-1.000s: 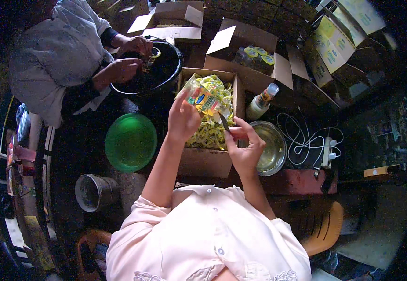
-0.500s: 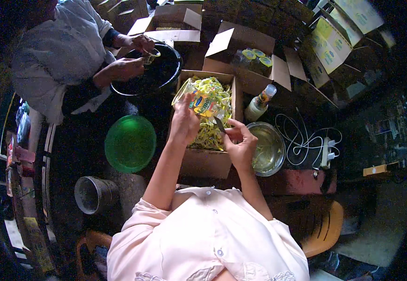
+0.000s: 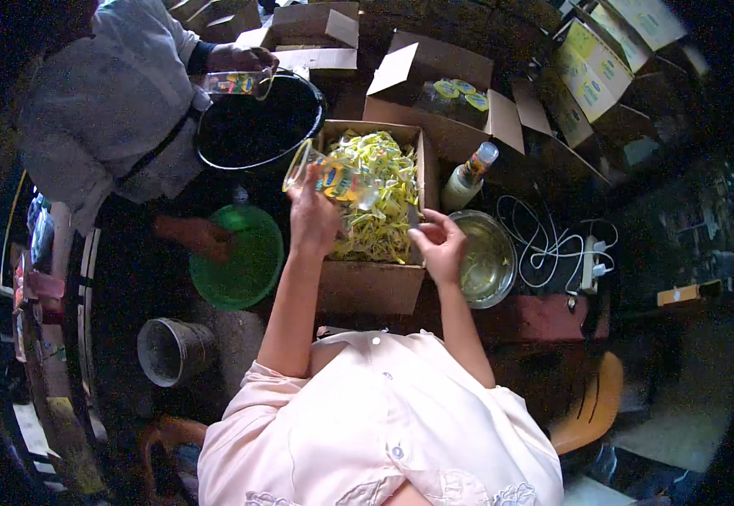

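My left hand (image 3: 315, 221) is closed around a clear plastic cup (image 3: 338, 180) with a colourful label, tilted over the left part of an open cardboard box (image 3: 367, 287). Yellow-green shredded strips (image 3: 384, 232) fill that box. At the box's right edge my right hand (image 3: 441, 246) pinches a thin dark blade (image 3: 412, 221) between thumb and fingers, apart from the cup. Its handle, if any, is hidden. Just right of this hand is a clear round bowl (image 3: 510, 268) with some liquid in it. A bottle (image 3: 464, 187) with a pale lid stands behind the bowl.
A co-worker (image 3: 122, 101) at the left holds a labelled clear container (image 3: 234, 83) over a black bucket (image 3: 321, 126); their other hand is at a green basin (image 3: 276, 270). A box of lidded cups (image 3: 460, 91), a white cable with power strip (image 3: 590, 263) and a grey bucket (image 3: 169, 352) surround me.
My left hand has moved the cup leftward, away from the blade. My right hand has shifted slightly. One co-worker hand has gone down to the green basin; the other now shows a labelled container.
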The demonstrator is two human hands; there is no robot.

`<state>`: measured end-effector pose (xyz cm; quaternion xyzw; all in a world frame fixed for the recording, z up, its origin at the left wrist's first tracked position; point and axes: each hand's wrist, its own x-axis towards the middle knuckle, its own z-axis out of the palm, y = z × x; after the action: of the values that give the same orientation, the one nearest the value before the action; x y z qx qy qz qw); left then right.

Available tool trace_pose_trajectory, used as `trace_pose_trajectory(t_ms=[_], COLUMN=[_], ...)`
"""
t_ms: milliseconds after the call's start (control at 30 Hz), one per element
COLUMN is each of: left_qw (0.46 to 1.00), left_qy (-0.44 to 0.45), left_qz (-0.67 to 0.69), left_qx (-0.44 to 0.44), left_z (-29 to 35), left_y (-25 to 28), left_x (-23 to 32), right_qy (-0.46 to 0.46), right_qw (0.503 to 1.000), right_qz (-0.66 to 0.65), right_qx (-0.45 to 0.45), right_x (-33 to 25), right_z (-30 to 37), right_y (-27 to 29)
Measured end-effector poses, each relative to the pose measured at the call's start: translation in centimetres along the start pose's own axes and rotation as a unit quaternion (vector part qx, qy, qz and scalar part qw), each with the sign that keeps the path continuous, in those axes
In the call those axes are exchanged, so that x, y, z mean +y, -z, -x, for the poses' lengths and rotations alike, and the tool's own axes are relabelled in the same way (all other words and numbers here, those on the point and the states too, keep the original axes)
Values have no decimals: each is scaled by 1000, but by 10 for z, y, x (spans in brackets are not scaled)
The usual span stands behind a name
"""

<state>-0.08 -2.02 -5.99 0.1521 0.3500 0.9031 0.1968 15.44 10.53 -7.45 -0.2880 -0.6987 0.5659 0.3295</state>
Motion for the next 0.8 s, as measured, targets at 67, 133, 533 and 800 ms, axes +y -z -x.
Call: trace_pose_trajectory(t_ms=[67, 133, 533, 800], left_qw=[985, 986, 982, 970], left_qy=[51, 36, 126, 120], left_qz=[-108, -128, 128, 208], left_qx=[124, 101, 63, 33], left_z=[4, 8, 46, 55], left_y=[9, 27, -8, 4], left_x=[15, 17, 24, 21], right_qy=[2, -13, -249, -252], right_qw=[995, 993, 963, 951], right_qz=[-81, -44, 96, 181], right_qx=[58, 105, 44, 4], right_x=[11, 35, 204, 216], right_z=[-5, -14, -24, -29], right_y=[20, 54, 115, 109])
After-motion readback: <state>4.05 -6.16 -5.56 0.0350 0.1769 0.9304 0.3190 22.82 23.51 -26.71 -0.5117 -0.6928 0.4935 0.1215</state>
